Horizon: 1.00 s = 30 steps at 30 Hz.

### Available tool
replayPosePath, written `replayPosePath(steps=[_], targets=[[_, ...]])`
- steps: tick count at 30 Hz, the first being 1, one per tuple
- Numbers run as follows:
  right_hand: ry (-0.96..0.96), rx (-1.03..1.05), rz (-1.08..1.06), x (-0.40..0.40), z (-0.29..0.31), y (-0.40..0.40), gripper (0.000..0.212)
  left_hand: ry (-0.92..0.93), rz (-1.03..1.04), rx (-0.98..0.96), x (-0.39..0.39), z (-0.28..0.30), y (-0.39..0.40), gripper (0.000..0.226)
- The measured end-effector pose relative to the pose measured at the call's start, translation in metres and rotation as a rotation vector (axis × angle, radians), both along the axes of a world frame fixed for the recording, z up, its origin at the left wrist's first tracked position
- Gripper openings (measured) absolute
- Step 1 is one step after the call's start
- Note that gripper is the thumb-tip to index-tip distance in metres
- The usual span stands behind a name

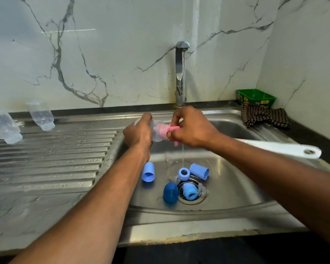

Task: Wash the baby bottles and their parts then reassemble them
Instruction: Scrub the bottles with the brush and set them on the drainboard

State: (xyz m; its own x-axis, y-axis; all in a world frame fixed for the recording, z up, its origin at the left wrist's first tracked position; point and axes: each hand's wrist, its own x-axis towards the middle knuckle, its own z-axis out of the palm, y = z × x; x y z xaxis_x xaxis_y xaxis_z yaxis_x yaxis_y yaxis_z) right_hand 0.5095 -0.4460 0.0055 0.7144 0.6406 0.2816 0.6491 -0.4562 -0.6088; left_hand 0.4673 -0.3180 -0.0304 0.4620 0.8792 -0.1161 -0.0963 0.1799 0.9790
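Over the sink, my left hand [138, 131] grips a clear baby bottle [157, 131] lying sideways. My right hand [191, 127] holds a bottle brush whose pink head [169, 129] is pushed into the bottle's mouth; its white handle [282, 148] sticks out to the right. A thin stream runs from the tap [181, 73]. In the basin lie two light blue caps [148, 172] [199, 171], a dark blue cap [170, 192], two blue collar rings [184, 173] [190, 193] and clear teats [202, 189]. Two clear bottles [41, 115] [3, 126] stand upside down on the drainboard.
The steel sink basin [236, 187] has a drain [192, 199] at its middle. A ribbed drainboard [46, 155] lies to the left. A brown checked cloth [263, 115] and a green box [255, 98] sit at the back right corner.
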Motion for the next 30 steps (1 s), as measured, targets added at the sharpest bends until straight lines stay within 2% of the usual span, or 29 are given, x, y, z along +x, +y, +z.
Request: replayPosePath(steps=[3,5,7,10,13,15,17,18,21,23,26,30], targets=[[0.48,0.112,0.003,0.009,-0.004,-0.01,0.022,-0.035,-0.008,0.175,0.005,0.002,-0.004,0.017],[0.724,0.087,0.056,0.013,-0.007,-0.017,0.023,-0.053,-0.036,0.253,0.008,-0.001,-0.007,0.016],[0.807,0.05,0.137,0.018,-0.008,-0.021,0.019,-0.076,-0.055,0.251,0.013,-0.006,-0.008,0.016],[0.798,0.114,0.191,0.018,-0.007,-0.021,0.016,-0.107,0.011,0.211,0.014,-0.01,-0.003,0.018],[0.856,0.194,0.243,0.015,-0.011,-0.018,0.027,-0.107,0.083,0.198,0.013,-0.008,0.006,0.019],[0.652,0.115,0.149,0.018,-0.018,-0.021,0.038,-0.109,0.108,0.2,0.012,-0.008,0.011,0.019],[0.333,-0.109,0.039,0.023,-0.025,-0.035,0.038,-0.125,0.14,0.198,0.011,-0.008,0.015,0.018],[0.24,-0.182,0.013,0.024,-0.027,-0.044,0.036,-0.13,0.158,0.184,0.011,-0.007,0.018,0.02],[-0.001,-0.132,-0.023,0.022,-0.028,-0.068,0.024,-0.108,0.21,0.118,0.011,-0.008,0.024,0.041],[-0.16,-0.058,-0.015,0.016,-0.027,-0.071,0.017,-0.106,0.215,0.082,0.011,-0.009,0.024,0.043],[-0.143,-0.046,-0.037,0.008,-0.029,-0.053,0.023,-0.111,0.18,0.098,0.013,-0.01,0.013,0.042],[0.053,0.019,-0.012,0.003,-0.033,-0.023,0.03,-0.114,0.046,0.187,0.019,-0.008,0.004,0.037]])
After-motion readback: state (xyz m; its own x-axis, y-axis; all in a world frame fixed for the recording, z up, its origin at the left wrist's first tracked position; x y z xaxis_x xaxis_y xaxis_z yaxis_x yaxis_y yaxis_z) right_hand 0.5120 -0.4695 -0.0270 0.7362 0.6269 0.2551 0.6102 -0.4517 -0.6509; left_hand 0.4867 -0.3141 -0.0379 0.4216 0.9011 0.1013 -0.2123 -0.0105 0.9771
